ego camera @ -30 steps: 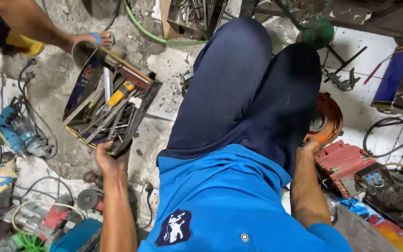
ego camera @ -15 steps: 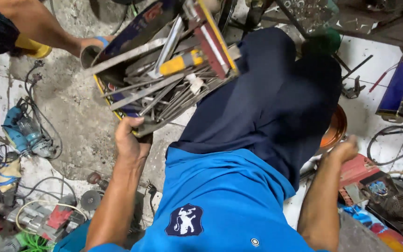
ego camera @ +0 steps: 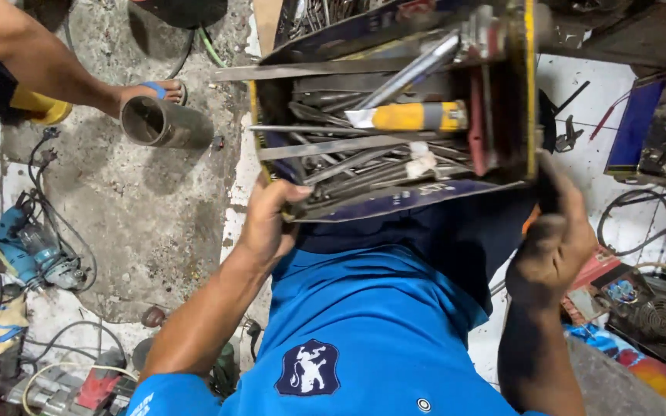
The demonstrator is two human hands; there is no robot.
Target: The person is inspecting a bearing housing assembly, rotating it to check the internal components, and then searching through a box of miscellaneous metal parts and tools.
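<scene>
I see a dark blue open tool tray (ego camera: 395,202) full of long grey metal tools held up in front of me, above my lap, filling the upper middle of the view. Among the tools lies a chisel-like tool with a yellow handle (ego camera: 414,116), roughly level across the tray, and long flat steel bars (ego camera: 325,71) jut out past the tray's left edge. My left hand (ego camera: 270,219) grips the tray's lower left corner, thumb curled over the rim and fingers hidden beneath it. My right hand (ego camera: 558,239) is closed around the tray's lower right corner, the fingers wrapped behind its side wall, the skin dark with grime. Below the tray are my dark navy trousers (ego camera: 441,246) and bright blue shirt with a small dark badge (ego camera: 308,368).

On the stained concrete floor (ego camera: 156,208) to the left, another person's sandalled foot (ego camera: 152,91) rests just beside a short grey metal pipe (ego camera: 159,122) lying on its side. Further left sits a teal power drill (ego camera: 28,250) with its cable looped near it. To the right lie a blue metal box (ego camera: 635,127), loose black cables (ego camera: 634,216) and a dark machine with a round fan grille (ego camera: 660,320)
</scene>
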